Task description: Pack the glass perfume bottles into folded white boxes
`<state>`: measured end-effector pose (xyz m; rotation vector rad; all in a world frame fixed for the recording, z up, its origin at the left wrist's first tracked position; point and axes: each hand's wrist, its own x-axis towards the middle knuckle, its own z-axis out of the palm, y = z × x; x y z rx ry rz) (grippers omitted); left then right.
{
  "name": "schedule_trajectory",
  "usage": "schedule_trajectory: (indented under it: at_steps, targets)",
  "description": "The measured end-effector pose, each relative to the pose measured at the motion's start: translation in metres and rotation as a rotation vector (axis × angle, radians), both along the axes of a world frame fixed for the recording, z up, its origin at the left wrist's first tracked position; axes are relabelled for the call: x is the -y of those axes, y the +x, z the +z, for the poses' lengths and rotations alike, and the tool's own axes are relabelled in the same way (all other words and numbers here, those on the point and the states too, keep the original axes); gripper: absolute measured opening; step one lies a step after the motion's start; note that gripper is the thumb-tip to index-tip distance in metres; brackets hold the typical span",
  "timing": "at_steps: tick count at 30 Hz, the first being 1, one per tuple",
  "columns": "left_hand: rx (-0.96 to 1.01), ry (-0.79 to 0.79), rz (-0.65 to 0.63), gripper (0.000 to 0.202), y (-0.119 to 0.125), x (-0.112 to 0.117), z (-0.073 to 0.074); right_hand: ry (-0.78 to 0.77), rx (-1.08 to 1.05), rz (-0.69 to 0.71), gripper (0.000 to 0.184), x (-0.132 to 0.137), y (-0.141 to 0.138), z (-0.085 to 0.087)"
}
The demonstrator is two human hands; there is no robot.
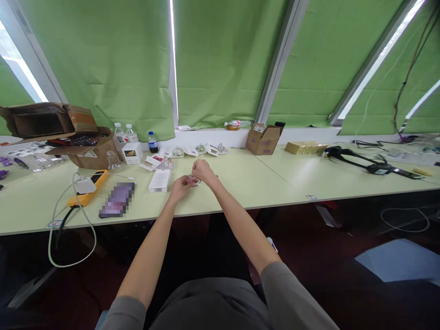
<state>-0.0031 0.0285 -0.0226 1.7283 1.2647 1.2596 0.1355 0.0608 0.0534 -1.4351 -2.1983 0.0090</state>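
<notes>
My left hand (pixel 180 188) is closed around a small clear, glass-like item with pinkish red in it (pixel 194 180), just above the table. Its exact kind is too small to make out. My right hand (pixel 203 171) is bent into a fist directly above the same item, and its fingertips are hidden, so what they pinch does not show. A white carton with a barcode (pixel 159 181) lies to the left of my left hand. Behind both hands, opened white cartons (pixel 153 161) lie among small clear glass-like pieces (pixel 178 152).
A blurred-out phone (pixel 117 200) and a yellow power strip (pixel 88 189) with white cables lie on the left. Behind them are cardboard boxes (pixel 92 153) and a dark blue-capped bottle (pixel 152 142). Rightward stand a small brown carton (pixel 264 139), a gold box (pixel 305 147) and a black frame-like device (pixel 374 166).
</notes>
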Motion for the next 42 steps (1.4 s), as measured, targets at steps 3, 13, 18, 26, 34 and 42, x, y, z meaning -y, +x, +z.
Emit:
schedule_trajectory:
  at_steps: [3, 13, 18, 26, 34, 42]
  targets:
    - [-0.008, 0.002, -0.003, 0.029, -0.001, -0.003, -0.002, 0.012, -0.034, -0.007, 0.021, 0.002, 0.002, -0.007]
    - [0.003, 0.022, -0.023, 0.031, -0.001, -0.007, -0.010, 0.123, 0.071, 0.011, 0.019, 0.011, 0.000, -0.010]
    - [0.013, 0.017, 0.000, 0.032, 0.000, -0.004, -0.007, 0.075, 0.147, 0.047, 0.017, 0.008, 0.001, 0.002]
    - [0.014, 0.002, -0.004, 0.032, 0.000, -0.002, -0.003, 0.032, -0.141, 0.048, 0.017, 0.000, 0.004, -0.009]
    - [0.008, 0.022, -0.005, 0.030, 0.000, -0.002, -0.004, 0.158, -0.084, 0.015, 0.019, 0.009, 0.000, -0.019]
    - [-0.021, 0.016, 0.007, 0.030, -0.001, -0.001, -0.002, 0.053, -0.132, 0.091, 0.020, 0.001, 0.009, -0.011]
